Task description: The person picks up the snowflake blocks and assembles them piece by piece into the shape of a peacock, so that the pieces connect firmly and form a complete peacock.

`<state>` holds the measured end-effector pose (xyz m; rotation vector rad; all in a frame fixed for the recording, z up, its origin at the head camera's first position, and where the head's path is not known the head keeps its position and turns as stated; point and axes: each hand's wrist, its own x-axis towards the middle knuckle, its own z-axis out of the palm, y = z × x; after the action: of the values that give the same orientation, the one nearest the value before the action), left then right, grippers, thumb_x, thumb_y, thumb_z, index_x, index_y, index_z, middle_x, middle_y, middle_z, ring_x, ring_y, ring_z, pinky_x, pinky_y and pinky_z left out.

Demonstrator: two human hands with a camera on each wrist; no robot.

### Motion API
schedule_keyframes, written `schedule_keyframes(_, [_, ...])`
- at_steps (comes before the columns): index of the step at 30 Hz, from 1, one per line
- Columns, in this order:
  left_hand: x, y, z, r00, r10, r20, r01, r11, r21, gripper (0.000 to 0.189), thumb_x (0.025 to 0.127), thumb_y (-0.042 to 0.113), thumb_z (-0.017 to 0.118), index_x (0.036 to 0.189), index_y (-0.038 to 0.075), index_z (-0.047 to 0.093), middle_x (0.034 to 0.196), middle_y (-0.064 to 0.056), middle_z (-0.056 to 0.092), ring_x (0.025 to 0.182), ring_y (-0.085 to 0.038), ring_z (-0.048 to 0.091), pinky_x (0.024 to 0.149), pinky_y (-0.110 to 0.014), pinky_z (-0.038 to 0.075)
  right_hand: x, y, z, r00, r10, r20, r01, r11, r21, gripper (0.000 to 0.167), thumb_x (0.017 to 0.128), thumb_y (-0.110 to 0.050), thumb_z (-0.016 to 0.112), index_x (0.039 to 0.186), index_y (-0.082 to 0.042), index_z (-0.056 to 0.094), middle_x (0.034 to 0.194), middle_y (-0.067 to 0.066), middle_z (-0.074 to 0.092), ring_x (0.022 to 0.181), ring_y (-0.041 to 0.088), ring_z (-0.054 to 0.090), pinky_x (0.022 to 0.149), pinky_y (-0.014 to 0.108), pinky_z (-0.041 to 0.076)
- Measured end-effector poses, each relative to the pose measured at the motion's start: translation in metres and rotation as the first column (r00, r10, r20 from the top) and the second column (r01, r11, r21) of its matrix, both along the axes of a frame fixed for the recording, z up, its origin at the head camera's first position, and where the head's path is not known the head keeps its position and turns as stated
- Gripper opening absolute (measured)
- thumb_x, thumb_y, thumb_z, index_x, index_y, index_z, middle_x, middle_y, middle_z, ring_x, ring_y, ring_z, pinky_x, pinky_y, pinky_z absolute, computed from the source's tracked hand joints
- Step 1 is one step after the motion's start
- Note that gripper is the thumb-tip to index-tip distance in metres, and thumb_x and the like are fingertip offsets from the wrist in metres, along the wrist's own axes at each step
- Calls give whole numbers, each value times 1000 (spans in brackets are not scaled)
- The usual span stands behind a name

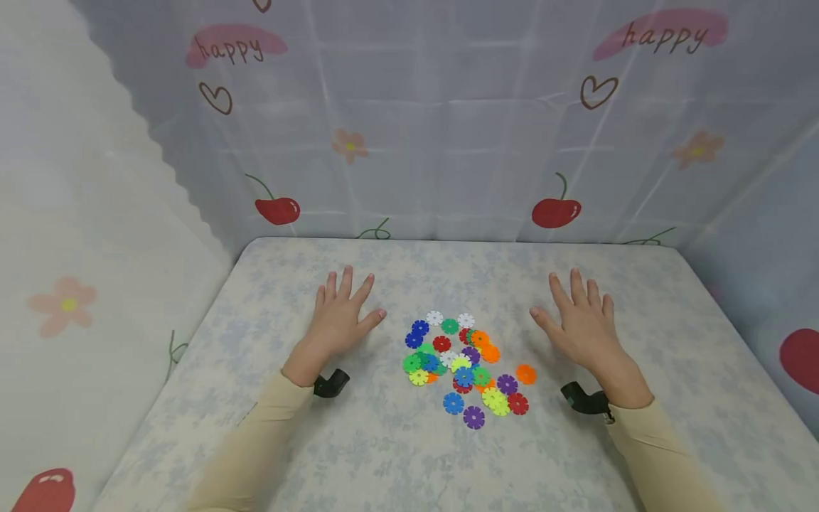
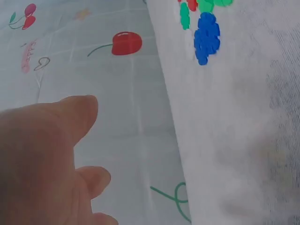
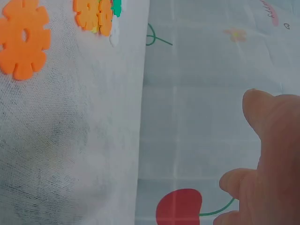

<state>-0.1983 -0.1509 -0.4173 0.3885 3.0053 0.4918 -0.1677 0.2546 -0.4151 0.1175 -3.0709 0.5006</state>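
Note:
A pile of flat plastic snowflake discs [image 1: 462, 361] in many colours lies in the middle of the cloth-covered table [image 1: 397, 455]. My left hand [image 1: 342, 316] rests flat on the cloth to the left of the pile, fingers spread and straight, holding nothing. My right hand [image 1: 579, 323] lies flat to the right of the pile in the same way. One orange disc [image 1: 525, 374] sits apart, nearest the right hand, also visible as the orange disc [image 3: 22, 38] in the right wrist view. Blue discs [image 2: 206, 36] show in the left wrist view beyond my left hand [image 2: 47, 154].
A pale curtain [image 1: 448, 128] printed with cherries, hearts and flowers hangs behind the table and along both sides. Black wrist camera mounts [image 1: 331, 382] sit at both wrists. The table's back edge [image 1: 448, 242] meets the curtain.

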Motion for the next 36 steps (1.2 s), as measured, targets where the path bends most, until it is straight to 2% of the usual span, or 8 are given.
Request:
schedule_keyframes(7, [6, 28, -2, 999, -32, 44, 31, 999, 22, 78, 100, 53, 56, 163, 21, 23, 172, -21, 0, 157, -49, -4, 125, -69, 4, -1, 0, -4, 1000, 14, 22, -15, 1000, 6, 87, 101, -60, 45, 161, -2, 21, 166, 35, 2, 147, 65, 5, 116, 80, 0])
schedule_keyframes(10, [13, 47, -7, 993, -91, 78, 92, 996, -8, 78, 99, 53, 57, 163, 22, 26, 172, -20, 5, 158, -48, 3, 125, -68, 8, -2, -1, -6, 1000, 13, 27, -13, 1000, 5, 86, 101, -59, 46, 161, -2, 22, 166, 35, 2, 147, 65, 6, 116, 80, 0])
schedule_keyframes(13, [23, 68, -12, 976, -178, 127, 186, 981, -55, 74, 97, 53, 62, 160, 22, 36, 168, -21, 22, 154, -47, 23, 123, -64, 23, -1, -2, -8, 1000, 15, 26, -15, 1000, 6, 86, 101, -60, 45, 160, -1, 23, 166, 36, 4, 147, 66, 7, 116, 80, 1])
schedule_keyframes(15, [29, 81, -17, 963, -235, 128, 248, 965, -90, 67, 95, 50, 67, 153, 21, 48, 155, -20, 43, 139, -42, 44, 114, -57, 40, -1, -2, -8, 999, 19, 27, -19, 1000, 8, 87, 101, -62, 43, 159, 0, 24, 165, 36, 5, 147, 66, 7, 116, 80, 1])
schedule_keyframes(17, [34, 91, -20, 955, -276, 111, 290, 947, -137, 58, 93, 47, 72, 143, 20, 59, 135, -15, 57, 118, -33, 55, 98, -48, 50, -1, -3, -9, 999, 23, 30, -23, 1000, 10, 88, 101, -63, 42, 159, 0, 25, 165, 37, 6, 146, 67, 8, 116, 80, 1])
schedule_keyframes(21, [36, 103, -25, 942, -332, 44, 334, 925, -179, 38, 90, 35, 78, 124, 21, 73, 103, -4, 65, 87, -20, 53, 74, -34, 47, 0, -3, -12, 999, 25, 46, -26, 1000, 16, 87, 101, -63, 41, 159, 0, 24, 165, 37, 7, 147, 66, 8, 116, 79, 0])
schedule_keyframes(27, [32, 109, -28, 917, -397, 35, 399, 914, -71, 25, 89, 13, 77, 114, 13, 78, 104, -1, 76, 90, -16, 65, 78, -25, 54, 0, -4, -13, 998, 31, 56, -32, 999, 22, 85, 102, -61, 42, 160, -1, 24, 164, 37, 9, 147, 66, 9, 117, 79, 1])
schedule_keyframes(36, [31, 105, -27, 908, -411, 80, 406, 911, 72, 28, 89, 1, 74, 116, 7, 76, 114, -4, 75, 105, -21, 67, 92, -28, 57, -2, -6, -12, 998, 35, 61, -36, 999, 21, 83, 103, -59, 42, 159, 0, 26, 163, 38, 13, 146, 66, 14, 117, 79, 2])
